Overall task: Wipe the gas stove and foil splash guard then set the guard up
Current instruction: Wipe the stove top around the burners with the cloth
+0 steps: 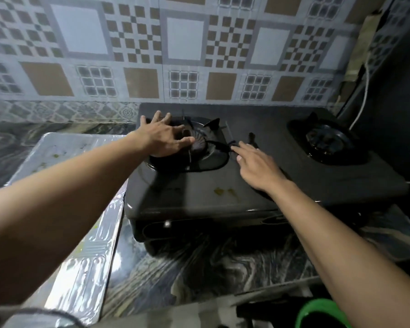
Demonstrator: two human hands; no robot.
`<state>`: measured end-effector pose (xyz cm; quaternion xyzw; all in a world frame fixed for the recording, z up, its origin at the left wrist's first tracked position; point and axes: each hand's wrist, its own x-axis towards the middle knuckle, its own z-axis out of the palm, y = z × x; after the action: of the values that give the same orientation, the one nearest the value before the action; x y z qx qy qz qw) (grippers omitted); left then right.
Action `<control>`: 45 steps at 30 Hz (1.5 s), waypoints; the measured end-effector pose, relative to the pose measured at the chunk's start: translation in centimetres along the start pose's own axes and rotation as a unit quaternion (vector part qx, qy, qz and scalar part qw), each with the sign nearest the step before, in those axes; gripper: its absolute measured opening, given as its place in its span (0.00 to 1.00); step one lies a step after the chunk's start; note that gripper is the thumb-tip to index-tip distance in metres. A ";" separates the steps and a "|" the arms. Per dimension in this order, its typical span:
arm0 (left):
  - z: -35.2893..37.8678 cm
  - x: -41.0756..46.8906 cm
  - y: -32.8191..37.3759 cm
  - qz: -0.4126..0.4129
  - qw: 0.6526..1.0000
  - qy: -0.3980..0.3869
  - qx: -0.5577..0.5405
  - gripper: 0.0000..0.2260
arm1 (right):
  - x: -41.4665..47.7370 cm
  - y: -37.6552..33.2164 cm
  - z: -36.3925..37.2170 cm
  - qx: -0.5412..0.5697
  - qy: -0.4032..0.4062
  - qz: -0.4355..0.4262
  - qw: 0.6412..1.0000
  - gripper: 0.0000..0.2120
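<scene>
Foil splash guard [64, 209], a silvery embossed sheet flecked with yellowish spots, lay flat on the dark marbled stone desk [199, 261], just left of the stove and partly hidden under the person's left forearm. To its right sat the black two-burner gas stove [223, 185], its back edge close to the patterned brown-and-grey tiled wall [185, 43]. The left hand [162, 138] was spread over the left burner [199, 147], fingers apart, palm down on the dark ribbed burner cap and the near rim of the round black pan support; whether it gripped anything could not be told. The right hand [258, 166] reached in from the right with fingers loosely extended, its fingertips at one black prong of the same pan support, the index and thumb seemingly touching it, though a firm pinch could not be made out. Small yellow-brown stains [224, 191] marked the stove top between the two forearms, near the front edge. Farther right, the second burner [327, 140] stood untouched with its own black pan support in place. A white cord [362, 100] ran down the dark surface at the right edge, and a bright green rounded object [320, 313], too cropped to identify, showed at the bottom right.
</scene>
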<state>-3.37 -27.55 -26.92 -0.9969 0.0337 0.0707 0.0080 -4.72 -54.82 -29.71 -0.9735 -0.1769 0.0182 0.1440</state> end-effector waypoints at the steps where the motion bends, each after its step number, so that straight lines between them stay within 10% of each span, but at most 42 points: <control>1: 0.2 -0.1 -0.6 -0.002 1.000 -0.005 -0.003 0.38 | -1.1 -0.5 0.5 -0.001 0.016 0.007 1.000 0.21; 12: 1.6 -0.7 -2.9 0.030 0.997 -0.016 -0.067 0.31 | -8.7 -8.8 4.2 0.024 0.091 0.070 0.993 0.21; 24: 1.5 -0.6 -3.0 0.029 0.996 -0.032 -0.081 0.28 | -7.8 -20.3 8.3 0.024 0.101 -0.113 0.988 0.18; 30: 1.0 -1.0 -3.2 0.038 0.993 -0.033 -0.104 0.28 | -9.8 -17.8 5.7 0.058 -0.029 -0.218 0.974 0.30; 34: 0.4 -3.1 -4.1 0.052 0.987 0.014 -0.154 0.28 | -10.6 -16.5 3.8 0.171 -0.092 -0.154 0.969 0.25; 39: -1.9 -9.6 -4.2 0.109 0.959 0.133 -0.223 0.19 | -9.9 -15.0 2.5 0.259 0.023 -0.112 0.959 0.12; 45: -3.6 -18.7 -2.8 0.103 0.906 0.063 -0.407 0.27 | -8.9 -15.1 -1.4 0.336 0.049 -0.074 0.938 0.11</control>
<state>-21.12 -23.63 -20.70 -0.9069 0.1048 0.0159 -0.4077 -18.02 -44.73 -24.21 -0.8521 -0.2247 0.0180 0.4724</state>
